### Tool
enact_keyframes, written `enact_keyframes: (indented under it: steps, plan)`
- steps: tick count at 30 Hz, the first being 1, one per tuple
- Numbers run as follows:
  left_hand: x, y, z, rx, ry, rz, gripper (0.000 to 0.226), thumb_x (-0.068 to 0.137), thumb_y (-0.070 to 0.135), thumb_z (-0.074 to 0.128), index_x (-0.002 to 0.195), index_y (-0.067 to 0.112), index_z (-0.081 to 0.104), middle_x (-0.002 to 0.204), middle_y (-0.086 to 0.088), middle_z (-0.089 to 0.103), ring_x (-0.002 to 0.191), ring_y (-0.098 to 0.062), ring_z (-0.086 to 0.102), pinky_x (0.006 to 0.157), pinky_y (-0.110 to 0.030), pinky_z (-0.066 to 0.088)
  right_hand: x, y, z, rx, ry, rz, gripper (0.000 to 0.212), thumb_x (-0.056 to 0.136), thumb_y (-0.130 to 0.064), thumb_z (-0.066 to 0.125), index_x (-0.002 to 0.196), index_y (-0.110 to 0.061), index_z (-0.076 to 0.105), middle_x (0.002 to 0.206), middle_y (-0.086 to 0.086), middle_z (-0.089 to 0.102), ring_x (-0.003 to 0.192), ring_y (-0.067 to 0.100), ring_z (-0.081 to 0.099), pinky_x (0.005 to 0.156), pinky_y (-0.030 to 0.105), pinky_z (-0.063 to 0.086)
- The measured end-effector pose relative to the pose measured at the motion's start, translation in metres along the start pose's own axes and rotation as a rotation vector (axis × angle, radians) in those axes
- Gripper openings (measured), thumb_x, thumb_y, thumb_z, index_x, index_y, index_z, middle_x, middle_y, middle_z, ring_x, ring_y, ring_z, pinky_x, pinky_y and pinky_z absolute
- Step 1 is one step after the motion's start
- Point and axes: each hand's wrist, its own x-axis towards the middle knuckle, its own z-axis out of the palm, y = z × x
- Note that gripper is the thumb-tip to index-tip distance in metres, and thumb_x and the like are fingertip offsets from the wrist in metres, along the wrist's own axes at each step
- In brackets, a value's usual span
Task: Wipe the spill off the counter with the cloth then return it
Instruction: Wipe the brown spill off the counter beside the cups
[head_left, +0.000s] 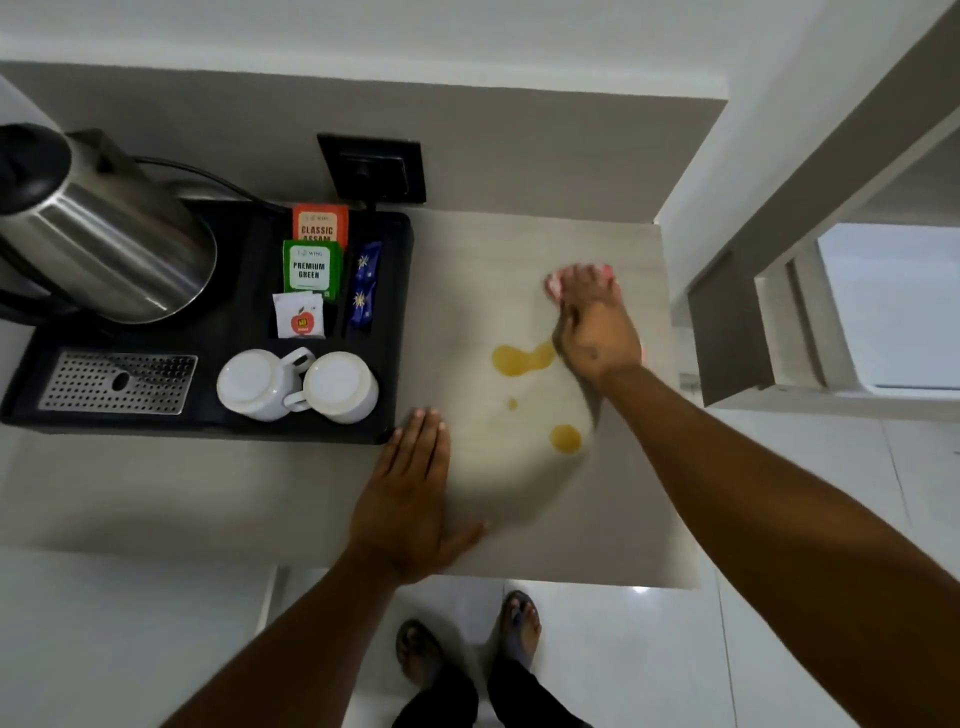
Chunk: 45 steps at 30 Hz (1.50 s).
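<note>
Right hand (597, 332) on pink cloth (555, 286) beside spill (522, 359), left hand (410, 499) flat on desk (208, 488).
Right hand presses the cloth down near the desk's far right corner, fingers spread over it, cloth mostly hidden; grip unclear. Yellow spill sits mid-desk toward the right edge, touching the hand. Left hand open, palm down, holds nothing, near the front edge beside the black tray (218, 332).

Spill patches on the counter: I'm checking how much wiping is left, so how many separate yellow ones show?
3: the big patch beside the right hand, a tiny drop below it, and a round one nearer the counter's front edge. The hand may hide more.
</note>
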Motion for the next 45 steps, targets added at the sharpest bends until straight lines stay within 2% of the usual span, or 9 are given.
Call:
enact_keyframes:
  steps: [3,9,16,23,27,32,37,41,45]
  plan:
    - [0.001,0.001,-0.003,0.003,-0.003,-0.021,0.114,0.089,0.084,0.038,0.161,-0.001,0.013,0.171,-0.022,0.012,0.160,-0.032,0.000,0.129,-0.053,0.015,-0.041,0.020,-0.007,-0.017,-0.019,0.027,0.059,0.087,-0.018,0.044,0.146,-0.022,0.045,0.155,0.010,0.045,0.149,0.035,0.029,0.126,0.045,0.018]
    - [0.000,0.002,-0.005,0.003,-0.029,-0.017,0.112,0.089,0.078,0.042,0.161,-0.002,0.009,0.171,-0.023,0.007,0.160,-0.033,-0.003,0.130,-0.051,0.011,0.026,0.015,-0.015,-0.075,0.027,0.119,0.046,0.091,-0.019,0.041,0.135,-0.015,0.052,0.143,0.020,0.051,0.139,0.045,0.038,0.121,0.050,0.025]
    - [0.001,0.002,-0.005,0.005,-0.041,-0.031,0.115,0.089,0.081,0.042,0.161,0.000,0.006,0.172,-0.021,0.006,0.160,-0.032,-0.004,0.130,-0.049,0.009,-0.017,-0.025,0.005,-0.071,-0.212,-0.299,0.055,0.092,-0.010,0.044,0.147,-0.015,0.048,0.159,0.013,0.039,0.150,0.039,0.025,0.124,0.050,0.016]
    - [0.000,0.002,0.000,-0.025,-0.005,-0.035,0.114,0.088,0.078,0.045,0.161,-0.001,0.008,0.172,-0.022,0.010,0.160,-0.031,0.000,0.130,-0.048,0.010,0.026,-0.006,-0.014,-0.121,-0.147,-0.218,0.058,0.083,-0.016,0.039,0.139,-0.008,0.053,0.150,0.022,0.048,0.142,0.048,0.035,0.119,0.051,0.021]
    - [0.000,0.003,-0.004,-0.041,-0.035,-0.044,0.115,0.088,0.080,0.043,0.162,0.001,0.006,0.172,-0.020,0.008,0.160,-0.030,0.000,0.130,-0.047,0.008,0.044,-0.059,0.011,-0.090,-0.185,-0.344,0.054,0.089,-0.006,0.045,0.142,-0.010,0.052,0.155,0.019,0.043,0.147,0.044,0.028,0.122,0.045,0.015]
    - [-0.001,0.001,-0.004,-0.023,-0.016,-0.038,0.116,0.087,0.080,0.044,0.160,-0.003,0.010,0.171,-0.024,0.011,0.160,-0.034,0.002,0.130,-0.049,0.010,-0.044,-0.049,0.019,-0.124,-0.317,-0.596,0.057,0.094,-0.008,0.046,0.150,-0.016,0.043,0.161,0.013,0.035,0.152,0.036,0.022,0.124,0.051,0.018]
    - [0.001,0.003,-0.003,-0.033,-0.007,-0.030,0.116,0.087,0.079,0.048,0.161,-0.002,0.008,0.172,-0.022,0.009,0.160,-0.032,-0.001,0.130,-0.047,0.007,-0.030,0.027,-0.022,-0.143,-0.263,-0.419,0.062,0.086,-0.022,0.036,0.146,-0.011,0.045,0.156,0.023,0.041,0.147,0.046,0.030,0.120,0.055,0.020]
    - [0.001,0.006,-0.006,-0.056,-0.021,-0.034,0.114,0.087,0.077,0.047,0.161,-0.002,0.011,0.172,-0.022,0.010,0.160,-0.032,0.001,0.130,-0.048,0.010,0.031,-0.009,-0.012,-0.112,-0.166,-0.311,0.050,0.090,-0.009,0.046,0.140,-0.004,0.053,0.149,0.028,0.047,0.141,0.051,0.036,0.122,0.049,0.017]
    - [0.001,0.005,-0.008,-0.034,-0.034,-0.025,0.114,0.087,0.077,0.046,0.161,-0.003,0.010,0.171,-0.023,0.009,0.160,-0.034,0.000,0.130,-0.049,0.010,0.010,-0.056,0.015,-0.077,-0.214,-0.449,0.053,0.087,0.004,0.045,0.138,-0.004,0.055,0.151,0.023,0.047,0.145,0.044,0.035,0.124,0.051,0.017]
